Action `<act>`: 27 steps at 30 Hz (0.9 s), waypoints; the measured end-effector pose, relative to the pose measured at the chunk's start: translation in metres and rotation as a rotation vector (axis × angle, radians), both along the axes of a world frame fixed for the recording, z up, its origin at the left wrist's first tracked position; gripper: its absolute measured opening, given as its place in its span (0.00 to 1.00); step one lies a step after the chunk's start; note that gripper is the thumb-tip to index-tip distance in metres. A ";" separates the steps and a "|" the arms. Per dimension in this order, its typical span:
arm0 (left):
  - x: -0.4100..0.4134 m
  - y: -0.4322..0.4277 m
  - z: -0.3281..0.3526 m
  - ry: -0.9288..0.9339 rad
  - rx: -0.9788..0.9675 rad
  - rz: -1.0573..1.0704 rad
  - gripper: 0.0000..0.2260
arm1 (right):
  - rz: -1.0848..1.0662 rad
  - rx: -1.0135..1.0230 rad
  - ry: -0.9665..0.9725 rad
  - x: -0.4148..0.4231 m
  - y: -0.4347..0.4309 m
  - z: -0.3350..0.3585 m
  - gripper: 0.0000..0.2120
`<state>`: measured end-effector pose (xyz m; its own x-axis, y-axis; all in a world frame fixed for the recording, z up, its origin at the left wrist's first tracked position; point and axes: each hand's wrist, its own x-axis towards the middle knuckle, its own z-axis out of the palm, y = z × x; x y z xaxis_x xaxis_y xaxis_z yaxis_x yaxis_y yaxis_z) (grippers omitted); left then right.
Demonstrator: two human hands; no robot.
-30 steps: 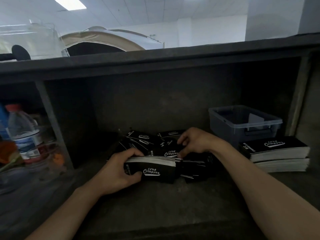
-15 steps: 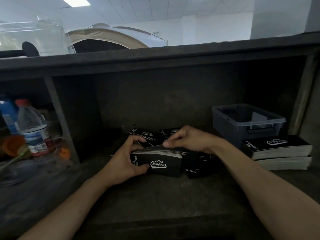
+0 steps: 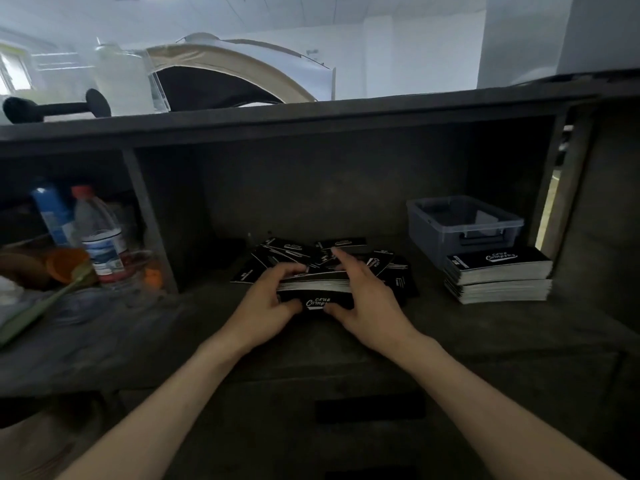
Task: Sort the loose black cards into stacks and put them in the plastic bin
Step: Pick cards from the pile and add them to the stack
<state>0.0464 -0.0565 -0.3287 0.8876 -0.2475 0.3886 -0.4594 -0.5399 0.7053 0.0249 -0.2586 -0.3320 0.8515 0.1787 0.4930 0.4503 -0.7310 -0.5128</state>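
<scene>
Both hands meet on a gathered stack (image 3: 313, 293) of black cards in the middle of the dark worktop (image 3: 485, 344), inside the open middle compartment under a shelf. The left hand (image 3: 266, 306) grips the stack's left end, fingers curled over its top edge and thumb pressed against the front face, where white script lettering shows. The right hand (image 3: 363, 303) holds the right end, its thumb on the front face beside the left thumb, while its index finger points straight out over the cards behind; how its other fingers lie on the far side is hidden. Just behind and around the stack, the loose cards (image 3: 289, 251) lie fanned and overlapping in an untidy heap, touching one another. To the right, well apart from the hands, the clear plastic bin (image 3: 429, 244) stands against the back wall with a pale item inside it. Directly in front of the bin sit two finished stacks (image 3: 498, 280), one on top of the other, white edges facing forward. In the left compartment stand a water bottle (image 3: 98, 237) with a red cap and a blue bottle (image 3: 52, 216) behind it.
</scene>
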 end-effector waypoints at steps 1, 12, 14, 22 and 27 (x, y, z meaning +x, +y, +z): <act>-0.004 0.000 -0.001 -0.016 0.007 0.014 0.24 | 0.019 -0.016 0.019 -0.003 -0.002 -0.002 0.39; -0.017 0.005 -0.009 0.149 -0.061 0.083 0.31 | 0.056 0.087 0.125 -0.004 -0.002 -0.011 0.30; -0.019 0.003 -0.008 0.182 -0.077 0.080 0.30 | 0.042 0.117 0.106 -0.003 -0.001 -0.012 0.28; -0.020 -0.007 -0.001 0.180 0.042 0.192 0.20 | 0.056 0.066 0.053 -0.001 -0.001 -0.019 0.25; -0.026 -0.016 0.007 0.145 0.093 0.214 0.16 | 0.032 0.183 0.006 -0.015 -0.012 -0.011 0.23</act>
<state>0.0202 -0.0729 -0.3216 0.9683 -0.0767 0.2376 -0.2252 -0.6793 0.6984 0.0095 -0.2711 -0.3426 0.8501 0.1135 0.5143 0.4681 -0.6105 -0.6389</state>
